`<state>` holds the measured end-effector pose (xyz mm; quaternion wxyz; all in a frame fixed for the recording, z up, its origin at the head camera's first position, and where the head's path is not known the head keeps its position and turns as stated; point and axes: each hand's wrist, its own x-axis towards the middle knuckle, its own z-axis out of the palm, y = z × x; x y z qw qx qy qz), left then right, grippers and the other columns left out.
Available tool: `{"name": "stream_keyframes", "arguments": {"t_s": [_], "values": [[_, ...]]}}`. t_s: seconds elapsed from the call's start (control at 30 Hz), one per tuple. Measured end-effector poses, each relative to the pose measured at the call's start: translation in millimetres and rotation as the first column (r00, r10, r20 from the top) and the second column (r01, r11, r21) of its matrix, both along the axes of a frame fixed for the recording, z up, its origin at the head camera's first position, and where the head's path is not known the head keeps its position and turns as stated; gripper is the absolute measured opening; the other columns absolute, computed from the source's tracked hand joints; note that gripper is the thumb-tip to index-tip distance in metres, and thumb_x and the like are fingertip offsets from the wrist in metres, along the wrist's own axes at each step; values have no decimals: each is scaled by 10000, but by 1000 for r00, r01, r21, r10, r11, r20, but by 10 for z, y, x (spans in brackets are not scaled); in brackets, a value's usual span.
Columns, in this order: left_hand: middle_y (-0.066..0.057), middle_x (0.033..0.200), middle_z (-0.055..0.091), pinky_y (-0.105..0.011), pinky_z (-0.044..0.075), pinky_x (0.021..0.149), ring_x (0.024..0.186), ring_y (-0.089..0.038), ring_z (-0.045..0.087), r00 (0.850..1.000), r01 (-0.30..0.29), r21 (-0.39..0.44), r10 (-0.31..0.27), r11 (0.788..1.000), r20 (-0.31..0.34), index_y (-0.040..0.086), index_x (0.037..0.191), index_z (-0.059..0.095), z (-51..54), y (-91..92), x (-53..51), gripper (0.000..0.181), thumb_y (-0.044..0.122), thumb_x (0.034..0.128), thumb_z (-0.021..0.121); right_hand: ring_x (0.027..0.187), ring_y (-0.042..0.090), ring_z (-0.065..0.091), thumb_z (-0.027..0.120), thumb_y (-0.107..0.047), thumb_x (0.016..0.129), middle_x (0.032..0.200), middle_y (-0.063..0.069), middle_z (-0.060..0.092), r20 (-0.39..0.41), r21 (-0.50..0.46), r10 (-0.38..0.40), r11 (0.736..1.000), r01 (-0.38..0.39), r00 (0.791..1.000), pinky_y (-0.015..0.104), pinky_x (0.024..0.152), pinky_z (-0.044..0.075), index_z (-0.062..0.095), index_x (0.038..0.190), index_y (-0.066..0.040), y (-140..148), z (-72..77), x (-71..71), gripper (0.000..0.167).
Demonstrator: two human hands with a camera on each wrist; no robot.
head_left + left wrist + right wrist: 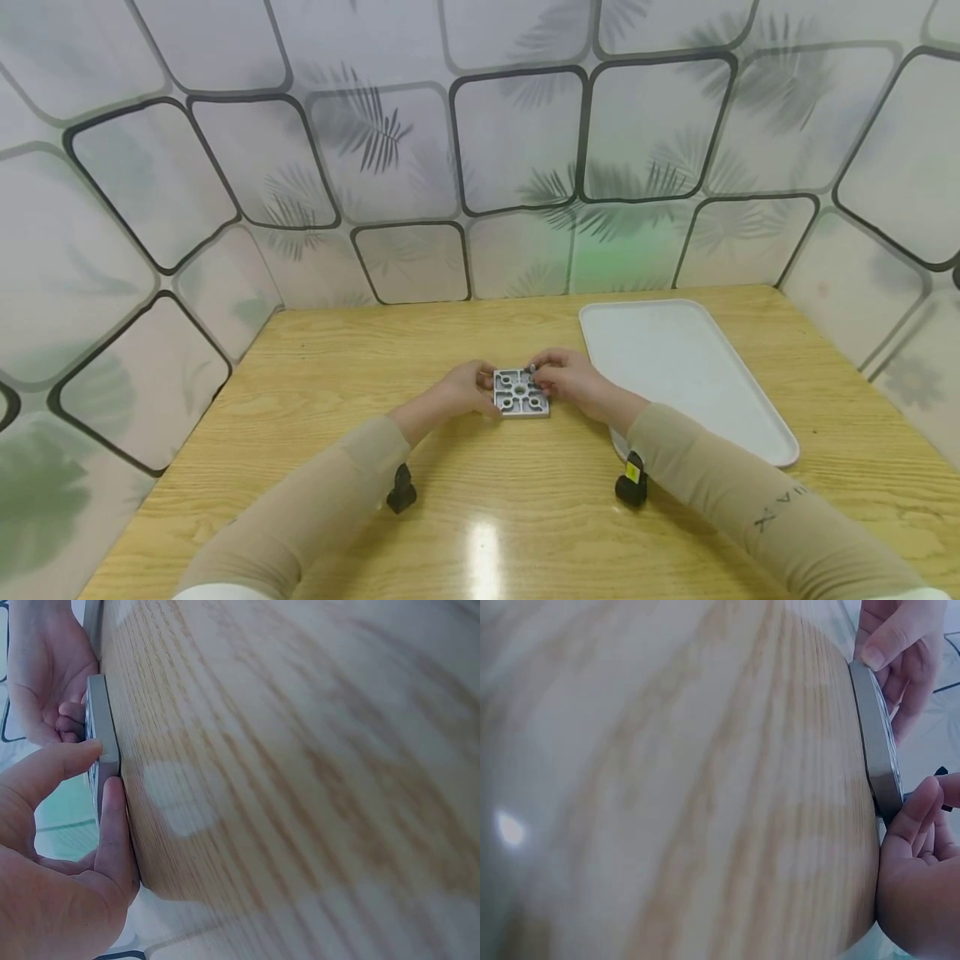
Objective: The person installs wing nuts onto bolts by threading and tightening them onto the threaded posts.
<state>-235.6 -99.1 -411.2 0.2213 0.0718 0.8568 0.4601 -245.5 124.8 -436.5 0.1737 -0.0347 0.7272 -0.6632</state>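
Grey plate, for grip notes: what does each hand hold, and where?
Left hand grips the plate, left side; right hand pinches a small dark piece, exact part unclear.

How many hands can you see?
2. The left hand holds the left side of the metal square; the right hand pinches a small dark piece at its far right corner.

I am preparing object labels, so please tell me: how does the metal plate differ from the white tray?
The metal plate is much smaller than the white tray. The metal plate is grey and square, with ribs and rings; the white tray is oblong and plain. The left hand grips the metal plate, while neither hand holds the white tray. Both have four corners.
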Motion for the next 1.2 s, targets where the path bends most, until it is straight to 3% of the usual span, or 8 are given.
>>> {"name": "stream_keyframes", "arguments": {"t_s": [0.27,0.43,0.6,0.8,1.2], "values": [[-151,1289,645,-292,571,931,1053,-223,658,1000,2,3,-2,1000,-4,-15,1492,507,18,0,16,795,-31,788,875,815,86,574,638,-19,987,985,24,627,6,59,-60,996,60,998,170,699,536,606,1224,63,-48,-8,-14,253],[-151,1280,648,-295,565,940,1051,-221,658,1000,4,3,-4,1000,-9,-19,1487,512,30,-5,30,784,-33,791,873,828,91,572,653,-18,995,955,10,628,5,79,-52,996,52,999,172,701,533,605,1257,52,-41,-7,-13,276],[-152,1257,642,-276,566,907,1046,-226,658,1000,9,11,-9,1000,-13,-34,1484,508,22,-12,30,776,-51,795,866,841,89,545,539,-4,980,1017,23,566,9,-4,0,1000,0,1000,176,726,536,535,1359,78,8,-3,2,388],[-153,1260,645,-288,565,929,1057,-231,665,1000,6,7,-6,1000,-12,-37,1487,507,-4,-4,13,786,-52,789,870,805,87,531,452,-7,975,924,-12,552,44,-122,31,992,-25,999,191,734,524,522,1334,75,48,9,7,375],[-152,1285,646,-347,536,1016,1086,-230,635,999,13,-45,-15,999,-36,-29,1488,511,5,4,6,799,-2,783,885,749,77,520,425,-2,1035,879,-14,550,50,-102,40,994,-34,998,194,690,502,503,1467,117,38,36,14,455]]}}
